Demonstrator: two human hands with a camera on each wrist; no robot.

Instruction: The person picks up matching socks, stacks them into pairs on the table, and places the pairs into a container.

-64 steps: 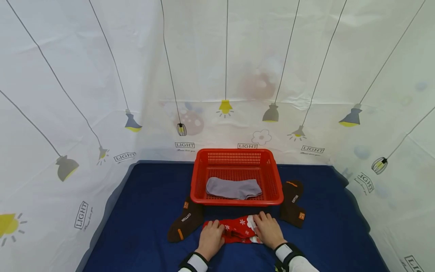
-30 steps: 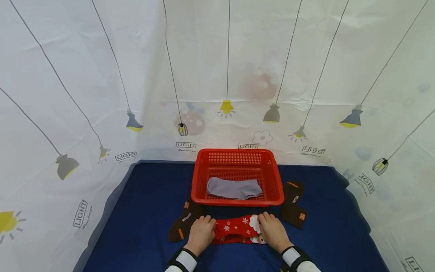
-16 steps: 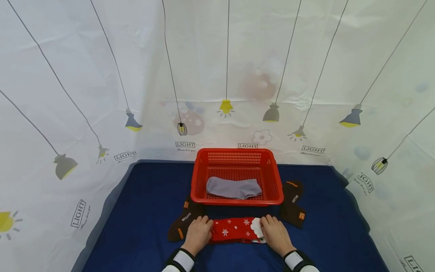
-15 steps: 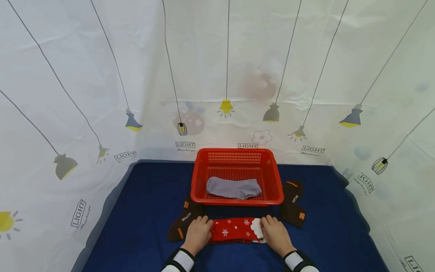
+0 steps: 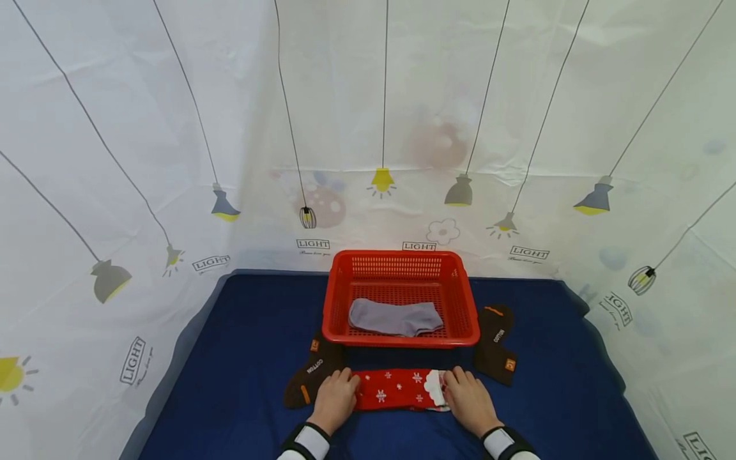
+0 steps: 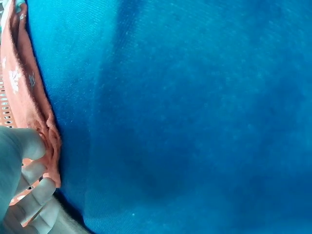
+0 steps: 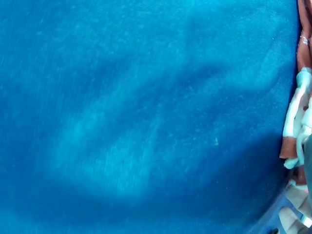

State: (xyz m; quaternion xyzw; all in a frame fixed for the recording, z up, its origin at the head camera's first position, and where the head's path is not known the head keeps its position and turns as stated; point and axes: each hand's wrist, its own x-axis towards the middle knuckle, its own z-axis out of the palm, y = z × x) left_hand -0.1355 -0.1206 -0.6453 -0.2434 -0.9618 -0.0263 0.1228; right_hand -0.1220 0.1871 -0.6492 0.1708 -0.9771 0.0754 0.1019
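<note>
In the head view a red sock (image 5: 391, 391) with white snowflakes and a white patterned right end lies flat across the cloth. My left hand (image 5: 335, 400) pinches its left end. At the white end, my right hand (image 5: 469, 400) holds the edge with its fingertips. The left wrist view shows the sock's (image 6: 19, 87) fabric in layers, with the thumb and curled fingers (image 6: 38, 201) at its end. Layered white and red edges of the sock (image 7: 298, 114) appear at the right wrist view's border, where the right fingers (image 7: 298, 200) are mostly cut off.
Behind the sock stands a red plastic basket (image 5: 400, 342) with a folded grey sock (image 5: 395, 318) inside. Brown socks flank it: one brown sock (image 5: 315, 374) at left, close to my left hand, another brown sock (image 5: 496, 345) at right. Dark blue cloth (image 5: 241, 358) covers the surface.
My left hand has moved left along the red sock, and the bunched fabric now lies smooth and flat. My right hand has shifted slightly right, baring more of the white end.
</note>
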